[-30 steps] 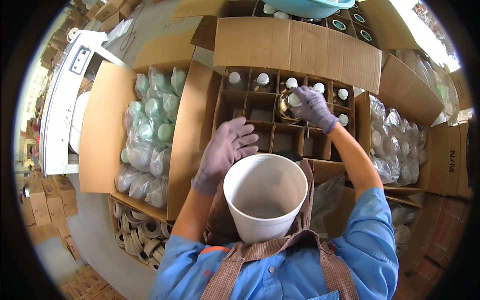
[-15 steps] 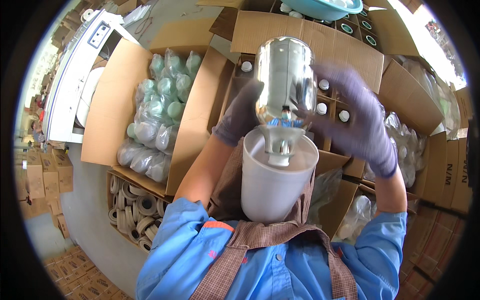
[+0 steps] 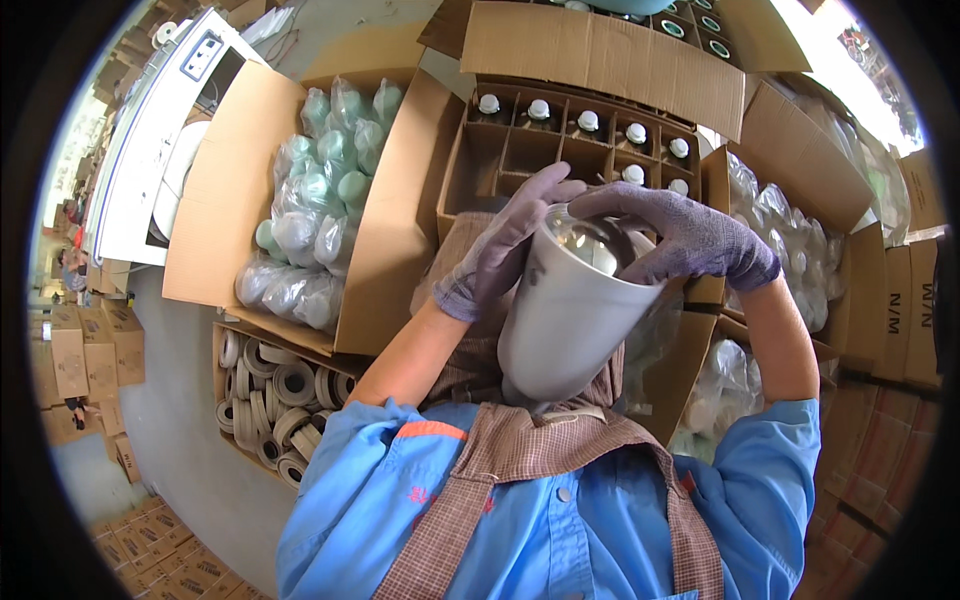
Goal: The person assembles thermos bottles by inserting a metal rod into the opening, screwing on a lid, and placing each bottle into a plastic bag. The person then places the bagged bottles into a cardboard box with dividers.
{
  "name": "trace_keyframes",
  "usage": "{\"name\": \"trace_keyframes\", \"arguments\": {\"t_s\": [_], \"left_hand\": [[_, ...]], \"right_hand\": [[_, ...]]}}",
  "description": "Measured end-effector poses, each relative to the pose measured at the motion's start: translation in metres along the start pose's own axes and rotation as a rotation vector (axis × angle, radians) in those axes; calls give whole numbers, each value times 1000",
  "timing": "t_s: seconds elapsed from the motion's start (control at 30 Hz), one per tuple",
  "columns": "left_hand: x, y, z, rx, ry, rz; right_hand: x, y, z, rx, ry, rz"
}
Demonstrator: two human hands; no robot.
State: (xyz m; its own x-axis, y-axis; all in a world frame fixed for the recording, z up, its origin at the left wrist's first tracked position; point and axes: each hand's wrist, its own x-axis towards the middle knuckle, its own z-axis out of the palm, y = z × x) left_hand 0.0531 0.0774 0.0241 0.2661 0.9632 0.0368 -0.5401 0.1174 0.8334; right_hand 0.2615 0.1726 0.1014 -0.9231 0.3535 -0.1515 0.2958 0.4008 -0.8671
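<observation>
A silvered glass flask liner (image 3: 592, 245) sits inside a tapered grey plastic flask shell (image 3: 565, 325). Only the liner's shiny end shows at the mouth; the rest is hidden by the shell wall. The shell leans in my lap against the checked apron (image 3: 540, 430), mouth upward. My left hand (image 3: 510, 235), in a purple-grey glove, touches the left of the rim with its fingers stretched out across the far side. Over the mouth, my right hand (image 3: 680, 235), gloved alike, is curled with fingers and thumb at the liner's end.
Ahead stands a divided carton (image 3: 480, 165) with white-capped bottles. At left an open carton (image 3: 390, 215) holds bagged pale-green and clear flask parts, above a box of pale rings (image 3: 290, 410). Cartons with plastic-wrapped pieces (image 3: 785, 240) crowd the right. A white machine (image 3: 165, 150) stands far left.
The silver liner has gone down, neck first, from above the shell into it. Both hands have come down to the rim, and the shell now tilts more.
</observation>
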Motion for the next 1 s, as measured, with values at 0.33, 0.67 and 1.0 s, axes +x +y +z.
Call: {"name": "trace_keyframes", "arguments": {"t_s": [0.33, 0.67, 1.0], "left_hand": [[-105, 23, -16, 840, -67, 29], [-160, -27, -39, 163, 193, -415], [-153, -8, -55, 167, -18, -461]], "right_hand": [[-127, 68, 94, 808, 595, 262], [-214, 160, 226, -335, 729, 340], [-226, 156, 235, -354, 756, 478]]}}
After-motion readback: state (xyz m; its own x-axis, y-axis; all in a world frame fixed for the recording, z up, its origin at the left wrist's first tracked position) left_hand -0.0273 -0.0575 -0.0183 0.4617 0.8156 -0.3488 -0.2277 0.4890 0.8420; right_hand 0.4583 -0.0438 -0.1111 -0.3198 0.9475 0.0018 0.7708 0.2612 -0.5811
